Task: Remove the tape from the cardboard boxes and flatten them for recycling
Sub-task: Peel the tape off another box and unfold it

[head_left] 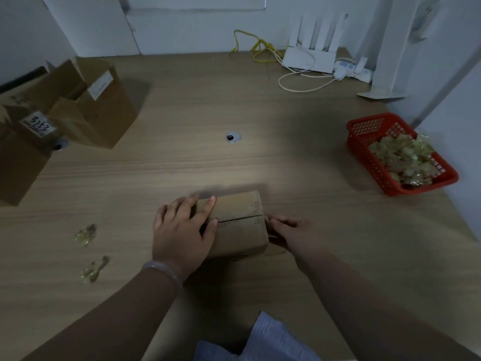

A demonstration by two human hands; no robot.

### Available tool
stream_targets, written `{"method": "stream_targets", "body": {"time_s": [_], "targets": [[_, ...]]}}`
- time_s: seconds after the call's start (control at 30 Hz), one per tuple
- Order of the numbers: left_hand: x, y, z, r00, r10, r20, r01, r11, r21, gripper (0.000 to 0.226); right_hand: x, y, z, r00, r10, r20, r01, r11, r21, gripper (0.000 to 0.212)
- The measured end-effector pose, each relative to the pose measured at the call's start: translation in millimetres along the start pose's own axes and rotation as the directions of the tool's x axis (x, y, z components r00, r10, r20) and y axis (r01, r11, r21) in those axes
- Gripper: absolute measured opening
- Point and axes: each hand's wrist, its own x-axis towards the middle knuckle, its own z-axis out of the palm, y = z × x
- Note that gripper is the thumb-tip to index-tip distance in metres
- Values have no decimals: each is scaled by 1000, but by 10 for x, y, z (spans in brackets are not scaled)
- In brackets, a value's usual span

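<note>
A small closed cardboard box (239,225) lies on the wooden table (260,157) near its front edge, with a seam running across its top. My left hand (182,227) lies flat on the box's left end, fingers spread over the top. My right hand (289,233) is at the box's right end, fingertips pinched at the seam's edge; whether tape is between them is too dark to tell. Two crumpled bits of clear tape (86,234) (93,269) lie on the table to the left.
Larger open cardboard boxes (86,105) (23,152) stand at the left. A red plastic basket (398,155) with crumpled tape sits at the right. A white router (309,58), cables and a power strip lie at the back. A cable grommet (232,137) is mid-table.
</note>
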Motion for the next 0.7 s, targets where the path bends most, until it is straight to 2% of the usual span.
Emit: {"method": "stream_targets", "body": {"time_s": [0.1, 0.2, 0.3, 0.43, 0.53, 0.63, 0.7], "targets": [[0, 2, -3, 1000, 3, -4, -3, 1000, -7, 56, 11, -6, -24, 988, 118, 104, -137, 971, 194, 10], [-2, 1, -4, 1000, 3, -6, -4, 1000, -8, 56, 54, 4, -32, 983, 135, 124, -164, 952, 258, 17], [-1, 8, -3, 1000, 2, -14, -2, 1000, -10, 55, 90, 18, -24, 992, 94, 88, -102, 991, 89, 28], [6, 3, 6, 1000, 0, 1, 0, 1000, 3, 55, 102, 15, -18, 992, -34, 125, 60, 975, -214, 15], [10, 3, 7, 1000, 0, 13, -1, 1000, 23, 56, 152, -56, -66, 986, -113, 124, 156, 888, -432, 15], [7, 13, -2, 1000, -3, 14, 3, 1000, 17, 56, 196, -79, -75, 966, -179, 186, 254, 783, -568, 16], [9, 19, -12, 1000, 0, 15, 0, 1000, 23, 57, 219, -72, -50, 957, -233, 173, 289, 704, -649, 12]]}}
